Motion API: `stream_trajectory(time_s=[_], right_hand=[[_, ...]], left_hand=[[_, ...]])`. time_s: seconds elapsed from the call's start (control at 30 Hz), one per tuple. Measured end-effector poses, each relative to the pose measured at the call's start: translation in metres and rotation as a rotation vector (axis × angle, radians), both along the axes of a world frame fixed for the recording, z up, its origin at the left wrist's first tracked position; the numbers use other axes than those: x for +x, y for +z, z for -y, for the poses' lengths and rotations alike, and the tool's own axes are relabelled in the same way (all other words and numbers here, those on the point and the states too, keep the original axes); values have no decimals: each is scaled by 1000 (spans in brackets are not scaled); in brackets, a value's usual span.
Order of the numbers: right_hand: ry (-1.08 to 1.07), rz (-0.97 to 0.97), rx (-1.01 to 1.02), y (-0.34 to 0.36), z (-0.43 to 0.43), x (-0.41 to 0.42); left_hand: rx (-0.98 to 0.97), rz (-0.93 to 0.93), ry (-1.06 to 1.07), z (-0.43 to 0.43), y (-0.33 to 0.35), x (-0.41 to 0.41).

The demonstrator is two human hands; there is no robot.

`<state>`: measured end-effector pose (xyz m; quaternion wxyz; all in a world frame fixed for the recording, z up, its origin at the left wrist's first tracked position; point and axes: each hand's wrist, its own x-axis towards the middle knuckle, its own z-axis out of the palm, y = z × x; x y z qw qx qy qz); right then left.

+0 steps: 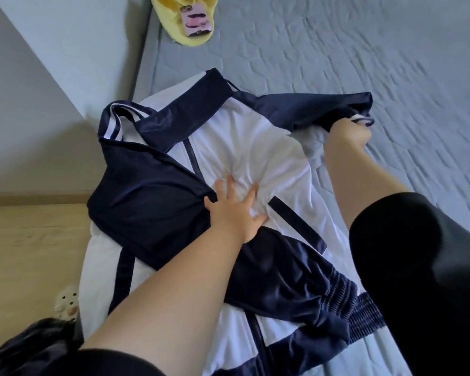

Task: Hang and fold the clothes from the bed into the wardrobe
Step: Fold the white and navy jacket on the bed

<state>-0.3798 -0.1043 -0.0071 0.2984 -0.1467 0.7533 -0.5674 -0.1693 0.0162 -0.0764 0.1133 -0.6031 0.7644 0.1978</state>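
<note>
A navy and white track jacket (255,137) lies spread on the bed (364,63), collar toward the far end, one navy sleeve folded across its front. My left hand (235,210) lies flat on the white chest panel with fingers spread, and the cloth bunches into wrinkles under it. My right hand (349,131) grips the end of the other navy sleeve at the jacket's right side, holding the cuff just above the bedcover. The jacket's ribbed striped hem (356,302) lies near me.
A yellow plush slipper-shaped toy (186,20) with a phone on it lies at the bed's far left edge. Wooden floor (30,253) and a grey wall run along the left. A dark garment (33,346) and a small white figure (68,302) sit at lower left.
</note>
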Motion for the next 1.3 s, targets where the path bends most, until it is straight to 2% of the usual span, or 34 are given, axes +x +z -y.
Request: stream_trajectory(time_s=[0.03,0.07,0.13,0.2,0.23,0.27,0.33,0.37,0.4,0.47,0.6,0.67,0.7,0.77,0.8,0.87,0.9,0.93,1.0,1.07,1.17,1.23,1.3], right_hand=[[-21,79,-175,9,0,8],[-39,1,-294,15,1,20],[15,-262,-291,22,-12,42],[257,-617,-314,16,-33,72],[379,-767,-372,14,-47,87],[506,-891,-469,11,-61,101],[742,-1225,-696,0,-84,123],[864,-1354,-780,-7,-93,128],[985,-1439,-817,-12,-101,131],[1146,-1518,-818,-22,-115,132],[1250,-1520,-792,-21,-137,128],[1276,-1408,-769,-16,-147,128],[1293,-1291,-726,-15,-152,130],[1275,-952,-496,-12,-161,136],[1243,-712,-346,-9,-162,138],[1152,-57,-69,-3,-153,138],[1046,176,34,-2,-145,135],[908,262,104,-1,-136,130],[687,222,141,-3,-117,119],[665,266,129,-3,-105,117],[720,564,29,1,-98,120],[656,840,-103,5,-99,118],[616,995,-149,5,-105,115]], left_hand=[[23,-7,-6,2,1,1],[48,-13,-13,4,3,3],[85,-67,-28,9,6,11],[61,-282,36,11,12,27],[39,-493,153,9,14,38],[53,-788,354,5,16,53],[240,-1434,793,-4,20,92],[357,-1691,964,-8,20,112],[427,-1866,1087,-11,20,130],[415,-1958,1183,-11,20,151],[355,-1750,1149,-3,32,139],[402,-1596,1098,-3,42,124],[444,-1525,1064,-4,46,117],[474,-1444,1027,-6,47,107],[457,-1443,1028,-8,46,104],[414,-1456,1051,-11,45,101],[402,-1449,1040,-13,44,100],[393,-1429,1008,-14,44,100],[342,-1384,881,-16,47,101],[361,-1403,673,-16,56,104],[490,-1465,438,-14,70,111],[303,-1343,485,-7,65,112],[131,-1232,608,-5,55,109]])
